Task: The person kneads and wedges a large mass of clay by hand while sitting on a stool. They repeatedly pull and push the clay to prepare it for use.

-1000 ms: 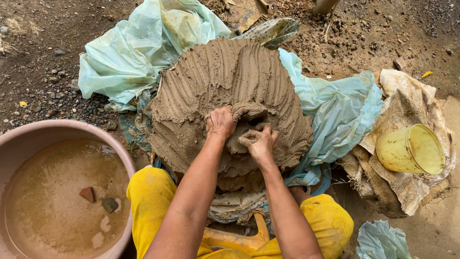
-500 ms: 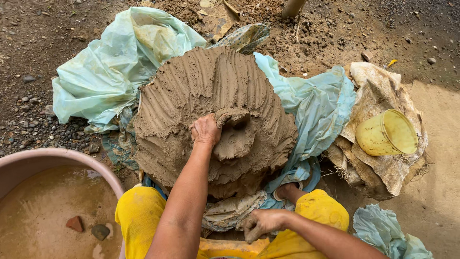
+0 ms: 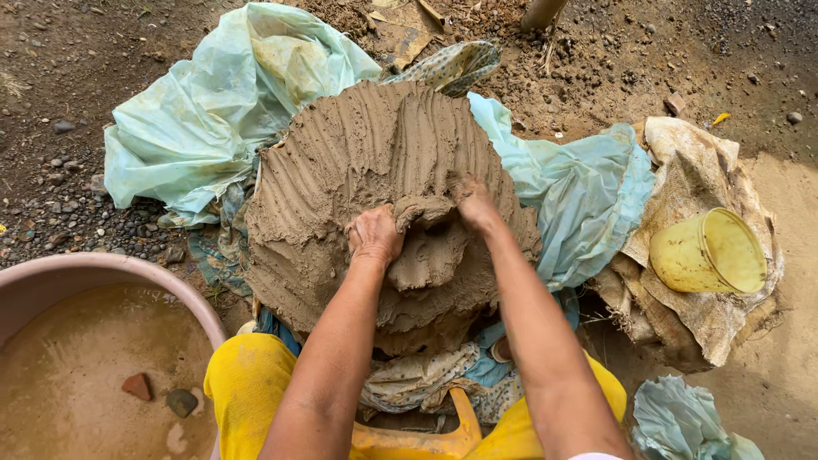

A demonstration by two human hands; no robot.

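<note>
A big mound of wet grey-brown clay (image 3: 358, 170), scored with finger grooves, lies on pale green plastic sheeting (image 3: 213, 111) on the ground in front of me. My left hand (image 3: 375, 234) grips a lump of clay (image 3: 430, 247) at the near side of the mound, its fingers curled over the lump's edge. My right hand (image 3: 473, 200) presses into the clay just beyond that lump, fingers dug into the surface. Both hands are smeared with mud. My knees in yellow cloth (image 3: 247, 383) show at the bottom.
A pink basin (image 3: 170, 277) of muddy water with a few stones sits at the lower left. A yellow plastic cup (image 3: 707, 251) lies on its side on sacking (image 3: 690, 162) at the right. Gravelly dirt surrounds everything; more crumpled plastic (image 3: 682, 422) lies at the lower right.
My right hand, which had dropped to my lap half a second ago, has come back up onto the clay beside the left hand. The left hand stayed on the lump.
</note>
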